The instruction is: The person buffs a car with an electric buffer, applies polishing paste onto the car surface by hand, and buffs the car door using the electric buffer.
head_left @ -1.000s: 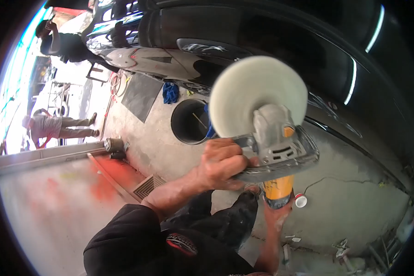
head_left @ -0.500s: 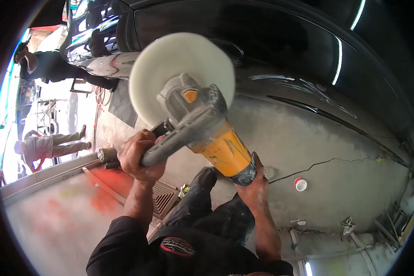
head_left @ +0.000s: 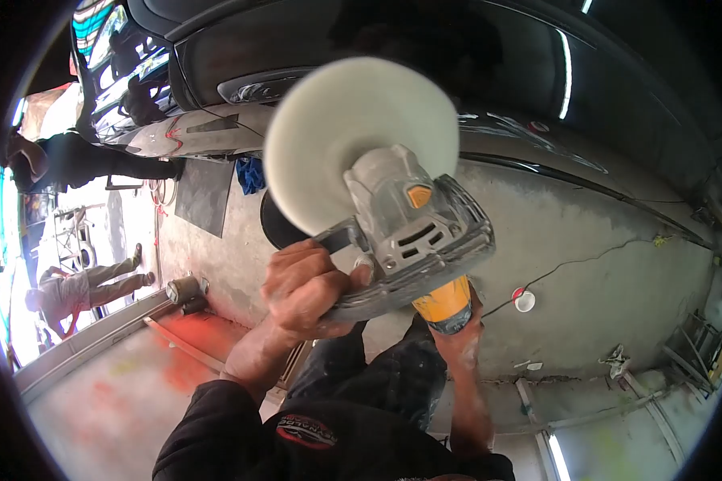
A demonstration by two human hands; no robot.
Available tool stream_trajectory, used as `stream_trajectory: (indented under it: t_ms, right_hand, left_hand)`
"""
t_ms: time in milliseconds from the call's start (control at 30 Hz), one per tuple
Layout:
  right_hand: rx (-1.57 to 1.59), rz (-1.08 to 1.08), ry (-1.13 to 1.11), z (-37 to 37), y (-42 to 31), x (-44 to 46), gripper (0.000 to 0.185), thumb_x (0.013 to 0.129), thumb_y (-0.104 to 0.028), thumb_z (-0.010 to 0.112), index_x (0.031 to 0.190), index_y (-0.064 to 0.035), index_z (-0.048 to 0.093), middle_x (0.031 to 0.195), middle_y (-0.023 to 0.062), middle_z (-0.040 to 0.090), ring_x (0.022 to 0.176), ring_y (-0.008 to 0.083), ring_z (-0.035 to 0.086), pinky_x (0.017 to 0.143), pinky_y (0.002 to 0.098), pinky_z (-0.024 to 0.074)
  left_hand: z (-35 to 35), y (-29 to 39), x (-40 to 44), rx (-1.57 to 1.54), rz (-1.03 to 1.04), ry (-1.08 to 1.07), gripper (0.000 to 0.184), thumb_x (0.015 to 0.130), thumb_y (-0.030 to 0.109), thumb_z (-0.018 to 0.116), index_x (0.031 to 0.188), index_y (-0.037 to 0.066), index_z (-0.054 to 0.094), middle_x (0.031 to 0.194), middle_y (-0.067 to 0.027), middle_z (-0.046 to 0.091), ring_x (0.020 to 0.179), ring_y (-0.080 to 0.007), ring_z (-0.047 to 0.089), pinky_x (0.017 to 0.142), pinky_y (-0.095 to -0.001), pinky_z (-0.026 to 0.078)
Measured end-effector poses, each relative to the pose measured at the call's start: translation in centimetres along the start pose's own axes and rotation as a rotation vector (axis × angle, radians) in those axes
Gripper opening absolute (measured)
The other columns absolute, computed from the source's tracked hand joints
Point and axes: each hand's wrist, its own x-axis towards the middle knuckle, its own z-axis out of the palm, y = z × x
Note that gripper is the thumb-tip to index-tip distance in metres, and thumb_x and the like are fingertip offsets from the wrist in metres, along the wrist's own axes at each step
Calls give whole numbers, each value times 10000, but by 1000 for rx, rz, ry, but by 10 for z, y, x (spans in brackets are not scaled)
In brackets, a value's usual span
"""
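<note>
I hold a yellow and grey polisher (head_left: 393, 210) with both hands in the middle of the view. My left hand (head_left: 306, 290) is wrapped around its dusty bow-shaped front handle. Around the yellow rear body, partly hidden behind it, my right hand (head_left: 461, 341) is closed. A large, round, off-white pad (head_left: 305, 136) on the polisher looks smeared, as if spinning. Behind the pad lies the glossy black side of a car (head_left: 505, 96); whether they touch, I cannot tell.
A power cord (head_left: 573, 263) runs over the concrete floor past a red-and-white cup (head_left: 524, 301). At left stand a person in dark clothes (head_left: 84, 163) and another in grey (head_left: 76, 293). A can (head_left: 183, 289) and a blue cloth (head_left: 249, 175) lie at left too.
The polisher has shifted right and tilted, so its vented housing shows more. Both hands have moved right with it, still gripping. A dark round thing and a blue cloth have come into sight behind.
</note>
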Motion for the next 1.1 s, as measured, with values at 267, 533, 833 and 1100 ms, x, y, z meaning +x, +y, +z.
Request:
stream_trajectory:
  t_ms: [267,533,833,1100]
  right_hand:
    - [22,170,-62,-23,25,-17,879,681,-181,885,1402,0,416,1213,254,635,1101,387,658,912,443,542]
    - [-45,205,-16,-28,41,-22,881,646,-163,892,1364,41,424,1186,261,638,1091,390,658,908,446,533]
    - [-159,65,198,8,131,-55,792,750,-296,846,1310,84,435,1101,250,656,1043,418,660,854,454,533]
    - [-138,2,206,81,104,-21,834,689,-274,894,1306,43,430,1112,255,648,1029,437,660,852,472,533]
  left_hand:
    - [50,3,-19,-174,-75,-16,281,724,-5,792,663,48,523,518,-26,437,380,-172,397,369,-324,275]
    - [52,15,3,-176,-8,-29,326,737,-5,756,617,87,467,523,9,397,391,-158,428,395,-327,327]
    - [103,16,11,-316,100,-115,227,522,103,693,697,73,551,592,1,459,468,-137,506,436,-303,362]
    - [59,-56,-57,-362,91,-78,236,626,53,759,653,79,525,554,-3,407,429,-178,459,417,-334,324]
